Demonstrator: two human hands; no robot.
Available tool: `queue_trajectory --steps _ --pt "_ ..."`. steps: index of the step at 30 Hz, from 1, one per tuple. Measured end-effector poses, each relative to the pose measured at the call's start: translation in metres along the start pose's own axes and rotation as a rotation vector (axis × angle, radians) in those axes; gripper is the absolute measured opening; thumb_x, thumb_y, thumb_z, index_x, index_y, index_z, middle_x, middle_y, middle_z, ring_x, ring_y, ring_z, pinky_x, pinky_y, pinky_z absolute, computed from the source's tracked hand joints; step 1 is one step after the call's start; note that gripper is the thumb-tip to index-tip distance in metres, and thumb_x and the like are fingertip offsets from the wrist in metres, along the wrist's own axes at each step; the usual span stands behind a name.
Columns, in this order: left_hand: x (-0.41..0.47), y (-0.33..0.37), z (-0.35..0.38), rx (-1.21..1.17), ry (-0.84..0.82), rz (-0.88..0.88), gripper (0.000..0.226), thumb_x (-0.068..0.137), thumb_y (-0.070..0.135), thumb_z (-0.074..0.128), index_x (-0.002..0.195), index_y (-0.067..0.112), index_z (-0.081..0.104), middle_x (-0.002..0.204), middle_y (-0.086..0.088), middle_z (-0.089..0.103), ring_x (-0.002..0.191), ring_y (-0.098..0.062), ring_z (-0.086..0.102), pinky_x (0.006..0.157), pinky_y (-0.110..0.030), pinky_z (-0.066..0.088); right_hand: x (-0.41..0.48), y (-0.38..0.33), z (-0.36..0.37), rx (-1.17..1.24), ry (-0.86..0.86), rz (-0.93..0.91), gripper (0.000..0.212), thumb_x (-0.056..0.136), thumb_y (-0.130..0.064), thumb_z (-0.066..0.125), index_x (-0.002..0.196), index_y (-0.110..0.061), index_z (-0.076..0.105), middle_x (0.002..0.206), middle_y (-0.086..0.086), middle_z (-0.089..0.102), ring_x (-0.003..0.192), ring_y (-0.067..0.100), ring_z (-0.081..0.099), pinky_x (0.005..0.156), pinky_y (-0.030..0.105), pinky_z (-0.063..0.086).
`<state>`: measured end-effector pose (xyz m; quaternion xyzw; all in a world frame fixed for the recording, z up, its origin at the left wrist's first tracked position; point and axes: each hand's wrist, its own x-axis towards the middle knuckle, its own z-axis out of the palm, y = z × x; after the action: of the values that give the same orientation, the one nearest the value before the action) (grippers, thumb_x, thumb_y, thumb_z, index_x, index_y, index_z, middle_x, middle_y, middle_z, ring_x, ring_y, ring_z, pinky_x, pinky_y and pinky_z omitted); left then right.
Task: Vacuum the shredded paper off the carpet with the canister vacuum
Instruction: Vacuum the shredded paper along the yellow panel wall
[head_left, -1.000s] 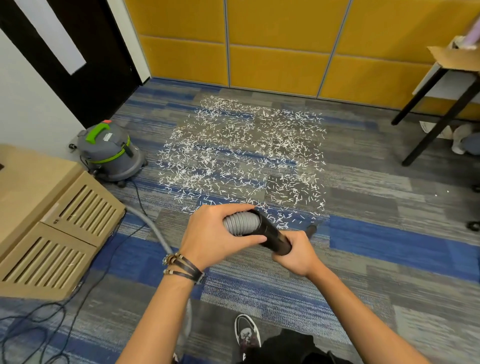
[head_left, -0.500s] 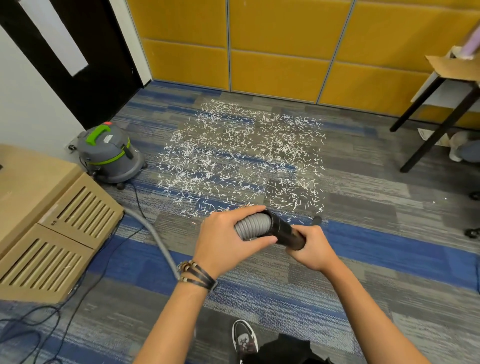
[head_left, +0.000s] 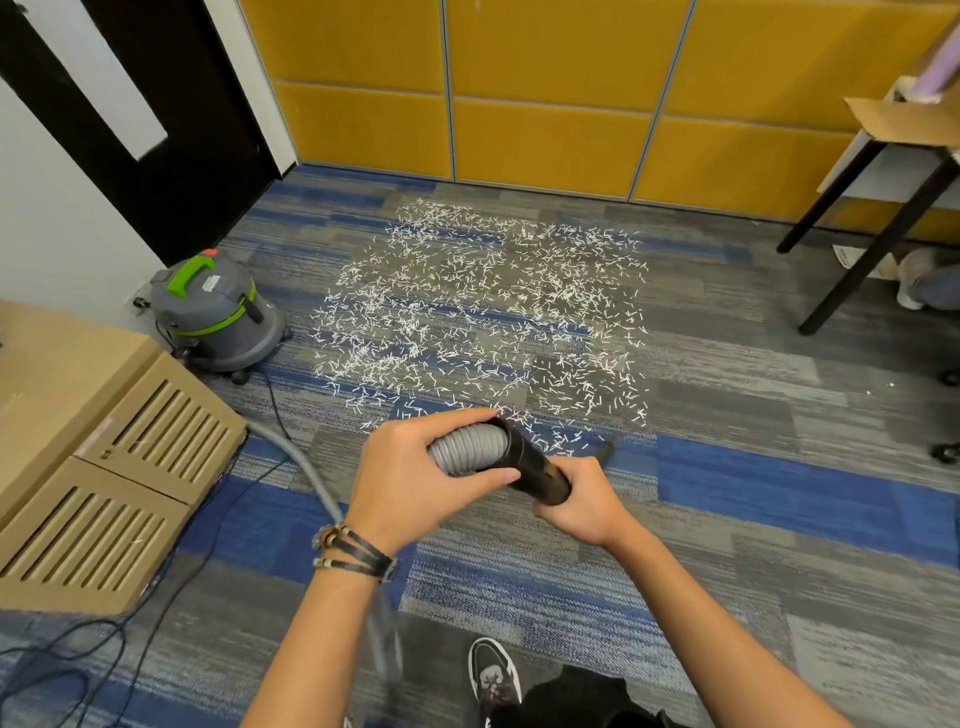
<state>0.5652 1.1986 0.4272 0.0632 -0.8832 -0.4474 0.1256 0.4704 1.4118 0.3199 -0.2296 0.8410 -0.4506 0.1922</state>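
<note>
2 bare forearms reach in from the near edge and converge at the middle. The left hand (head_left: 415, 483) curls over the grey ribbed hose (head_left: 470, 452), thumb underneath, with dark bands (head_left: 353, 551) round its wrist. Just to its right, the right hand (head_left: 582, 506) wraps its fingers round the black tube (head_left: 535, 465).

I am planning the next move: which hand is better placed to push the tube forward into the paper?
Right, probably. The right hand grips the rigid black tube nearer the paper; the left hand holds the bendy gray hose behind it.
</note>
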Motion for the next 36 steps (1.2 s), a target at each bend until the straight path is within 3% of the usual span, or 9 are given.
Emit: queue_trajectory --steps 4,8,13,21,28,36 --pt "-0.008 0.006 -0.019 -0.055 -0.014 0.067 0.059 0.060 0.064 0.089 0.115 0.047 0.077 0.104 0.028 0.077 0.098 0.006 0.073 0.092 -0.025 0.058 -0.008 -0.015 -0.002 -0.008 -0.048 -0.062 0.039 0.067 0.003 0.072 0.061 -0.030 0.051 0.051 -0.016 0.051 0.048 0.003 0.046 0.051 0.013 0.030" --pt "-0.007 0.015 -0.025 -0.073 0.008 0.105 0.060 0.061 0.061 0.090 0.117 0.042 0.078 0.105 0.026 0.077 0.098 0.004 0.074 0.092 -0.021 0.057 -0.014 -0.023 -0.009 -0.041 0.033 -0.123 0.032 0.066 -0.007 0.070 0.063 -0.032 0.051 0.051 -0.014 0.049 0.047 0.007 0.043 0.050 0.017 0.030" --pt "-0.008 0.014 -0.019 -0.049 -0.032 0.110 0.060 0.064 0.060 0.092 0.120 0.041 0.079 0.107 0.026 0.077 0.098 0.005 0.073 0.092 -0.030 0.060 -0.019 -0.018 -0.016 -0.050 0.041 -0.126 0.021 0.064 -0.010 0.067 0.064 -0.026 0.053 0.052 -0.012 0.047 0.048 0.005 0.039 0.049 0.021 0.028" --pt "-0.019 0.008 -0.030 -0.048 -0.025 0.090 0.060 0.063 0.058 0.094 0.118 0.038 0.079 0.110 0.024 0.077 0.102 0.003 0.073 0.092 -0.038 0.061 -0.026 -0.021 0.015 0.016 0.036 -0.073 0.030 0.060 -0.009 0.067 0.058 -0.030 0.047 0.051 -0.012 0.041 0.049 0.004 0.034 0.049 0.019 0.024" --pt "-0.027 0.012 -0.073 -0.004 0.075 0.131 0.057 0.063 0.055 0.094 0.114 0.033 0.081 0.105 0.021 0.079 0.096 -0.001 0.076 0.087 -0.036 0.062 -0.018 -0.051 0.047 0.075 0.005 -0.116 0.009 0.062 -0.012 0.065 0.068 -0.013 0.058 0.056 0.002 0.048 0.054 0.004 0.035 0.051 0.026 0.029" --pt "-0.042 0.005 -0.118 0.062 0.115 0.157 0.057 0.064 0.053 0.096 0.114 0.029 0.081 0.109 0.020 0.078 0.099 0.000 0.075 0.090 -0.026 0.059 -0.015 -0.090 0.079 0.137 -0.042 -0.124 0.018 0.062 -0.011 0.064 0.065 -0.023 0.051 0.054 -0.009 0.042 0.054 0.004 0.031 0.051 0.025 0.026"
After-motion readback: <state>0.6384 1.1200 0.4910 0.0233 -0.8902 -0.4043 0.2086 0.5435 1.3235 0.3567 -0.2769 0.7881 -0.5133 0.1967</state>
